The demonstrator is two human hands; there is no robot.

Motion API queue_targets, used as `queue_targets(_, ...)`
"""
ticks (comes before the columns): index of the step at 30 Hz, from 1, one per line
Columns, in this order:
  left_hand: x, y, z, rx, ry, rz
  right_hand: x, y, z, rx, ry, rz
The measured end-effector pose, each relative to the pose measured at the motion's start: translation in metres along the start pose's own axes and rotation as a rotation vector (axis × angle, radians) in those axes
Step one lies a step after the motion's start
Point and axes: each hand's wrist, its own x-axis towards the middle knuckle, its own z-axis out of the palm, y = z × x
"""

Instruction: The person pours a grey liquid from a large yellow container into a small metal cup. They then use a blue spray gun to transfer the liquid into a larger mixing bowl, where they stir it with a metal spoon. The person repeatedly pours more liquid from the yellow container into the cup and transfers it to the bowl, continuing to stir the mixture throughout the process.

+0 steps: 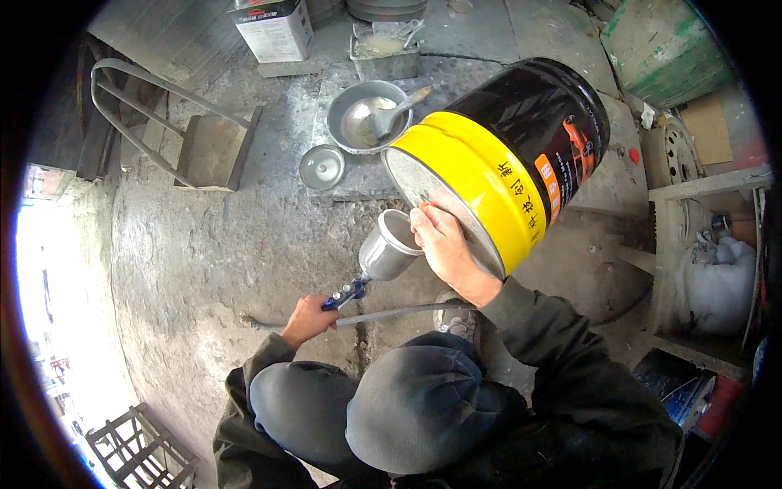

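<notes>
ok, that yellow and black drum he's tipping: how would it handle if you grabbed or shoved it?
The drum is a big metal can, so probably rigid. It looks bulky against the right hand propping its lower rim, so likely heavy if much liquid remains, though the fill level is hidden. Round-sided and smooth, it would probably roll if laid on the concrete floor and might slip in a bare grip.

Round grey metal bowl (pixel 358 114) with a ladle-like scoop (pixel 389 114) resting inside, on a grey concrete floor (pixel 212 244). Small round metal lid (pixel 322 166) just beside. Rectangular white tin can (pixel 275 31) farther back, near a shallow metal tray (pixel 384 50). Bent metal tube frame (pixel 130 106) at left. Green wooden crate (pixel 668 49) at upper right.
</notes>
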Motion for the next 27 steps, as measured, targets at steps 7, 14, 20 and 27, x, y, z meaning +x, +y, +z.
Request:
queue_targets(7,0.002,-0.005,0.0,0.004,0.016,0.03,0.0,-0.003,0.001,0.017,-0.005,0.031)
queue_targets(14,0.0,0.009,-0.003,0.013,0.04,0.019,-0.001,-0.038,-0.017,0.127,-0.052,0.164)
queue_targets(20,0.009,0.013,0.001,-0.061,0.051,0.117,0.001,-0.102,-0.039,0.18,-0.096,0.265)
queue_targets(27,0.014,0.02,-0.001,-0.093,0.046,0.15,0.027,-0.181,-0.091,0.179,-0.04,0.274)
